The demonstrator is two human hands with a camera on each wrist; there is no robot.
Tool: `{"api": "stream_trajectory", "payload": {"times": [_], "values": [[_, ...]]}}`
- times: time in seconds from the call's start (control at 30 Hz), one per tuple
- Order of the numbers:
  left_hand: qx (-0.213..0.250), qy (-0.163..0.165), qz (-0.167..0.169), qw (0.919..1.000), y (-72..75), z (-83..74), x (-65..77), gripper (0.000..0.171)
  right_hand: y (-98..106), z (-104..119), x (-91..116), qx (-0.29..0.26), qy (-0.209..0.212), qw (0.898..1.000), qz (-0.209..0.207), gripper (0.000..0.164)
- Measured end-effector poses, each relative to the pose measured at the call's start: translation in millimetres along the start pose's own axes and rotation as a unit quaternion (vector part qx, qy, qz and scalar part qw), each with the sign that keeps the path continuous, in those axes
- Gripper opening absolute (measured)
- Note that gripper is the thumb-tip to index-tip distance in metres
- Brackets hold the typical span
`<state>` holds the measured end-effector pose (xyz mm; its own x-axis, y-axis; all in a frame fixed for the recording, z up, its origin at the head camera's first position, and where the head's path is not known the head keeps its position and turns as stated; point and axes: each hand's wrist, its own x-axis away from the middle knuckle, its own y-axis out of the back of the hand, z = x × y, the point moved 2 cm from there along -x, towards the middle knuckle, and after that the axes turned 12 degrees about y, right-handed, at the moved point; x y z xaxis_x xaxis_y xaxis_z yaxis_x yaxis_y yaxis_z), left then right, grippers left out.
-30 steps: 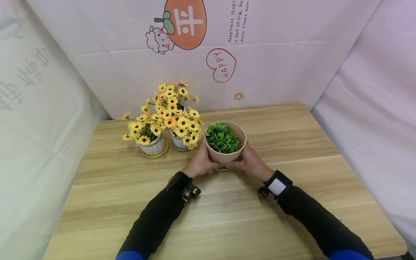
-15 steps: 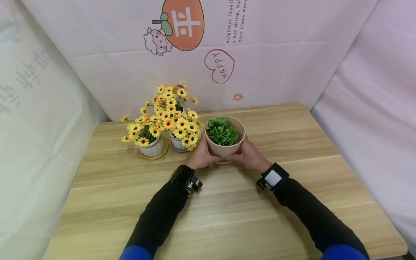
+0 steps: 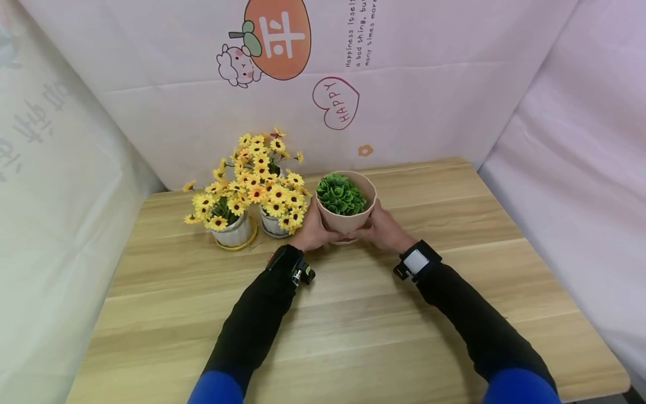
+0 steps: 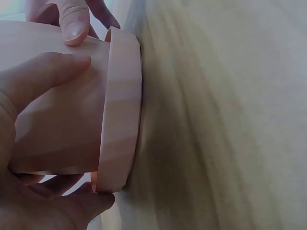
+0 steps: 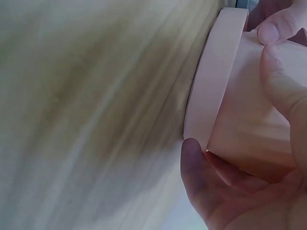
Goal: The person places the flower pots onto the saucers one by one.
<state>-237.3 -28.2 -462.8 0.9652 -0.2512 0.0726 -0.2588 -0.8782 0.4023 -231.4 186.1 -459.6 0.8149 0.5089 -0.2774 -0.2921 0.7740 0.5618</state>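
A pinkish-beige flower pot (image 3: pixel 344 221) with a leafy green plant (image 3: pixel 341 194) inside stands near the back of the table in the head view. My left hand (image 3: pixel 312 230) grips its left side and my right hand (image 3: pixel 384 230) its right side. Both thumbs lie across the front wall, their tips close together. In the left wrist view, a matching saucer (image 4: pixel 122 110) sits under the pot, close against the tabletop, and fingertips touch its rim. The right wrist view shows a right-hand fingertip at the saucer's edge too. The fingers behind the pot are mostly hidden.
Left of the pot stand pots of yellow daisy-like flowers (image 3: pixel 277 194); the nearest is just beside my left hand. Another whitish pot (image 3: pixel 233 233) has a yellow saucer. The wooden table (image 3: pixel 348 336) meets a printed white cloth (image 3: pixel 419 112) at the back.
Both hands have moved the flower pot away from me, toward the table's back edge, and it now stands level with the yellow flowers. The grip looks the same, and the flower pots have stayed put.
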Motion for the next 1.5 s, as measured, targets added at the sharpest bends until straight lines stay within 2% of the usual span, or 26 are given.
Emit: {"api": "stream_trajectory", "payload": {"times": [0.17, 0.37, 0.87, 1.0, 1.2, 1.33, 1.43, 1.5], "values": [[0.009, 0.006, -0.001, 0.9999, 0.9, -1.0, -7.0, 0.126, 1, -2, -7, 0.001, -0.012, 1.000, -0.001, 0.118], [0.027, -0.007, -0.005, 0.9996, 3.0, -4.5, -12.8, 0.126, 4, -5, -15, 0.018, -0.021, 1.000, 0.004, 0.117], [0.013, 0.042, -0.008, 0.9990, 15.2, -0.9, -25.9, 0.127, 4, -9, -36, 0.039, -0.054, 0.998, 0.007, 0.113], [0.026, 0.035, -0.008, 0.9990, 16.3, 0.2, -29.8, 0.125, 4, -10, -40, 0.026, -0.066, 0.997, 0.009, 0.114], [0.031, 0.033, -0.009, 0.9989, 18.6, 3.1, -34.8, 0.124, 5, -15, -48, 0.035, -0.068, 0.997, 0.015, 0.114], [0.028, 0.047, -0.015, 0.9984, 19.2, 3.3, -33.9, 0.125, 5, -17, -51, 0.030, -0.054, 0.998, 0.024, 0.115], [0.007, 0.078, -0.010, 0.9969, 15.0, 2.2, -27.0, 0.128, 5, -20, -49, 0.028, -0.023, 0.999, 0.028, 0.111], [-0.017, 0.086, -0.005, 0.9961, 11.9, 2.2, -20.4, 0.129, 6, -20, -44, 0.064, -0.032, 0.997, 0.036, 0.107]]}}
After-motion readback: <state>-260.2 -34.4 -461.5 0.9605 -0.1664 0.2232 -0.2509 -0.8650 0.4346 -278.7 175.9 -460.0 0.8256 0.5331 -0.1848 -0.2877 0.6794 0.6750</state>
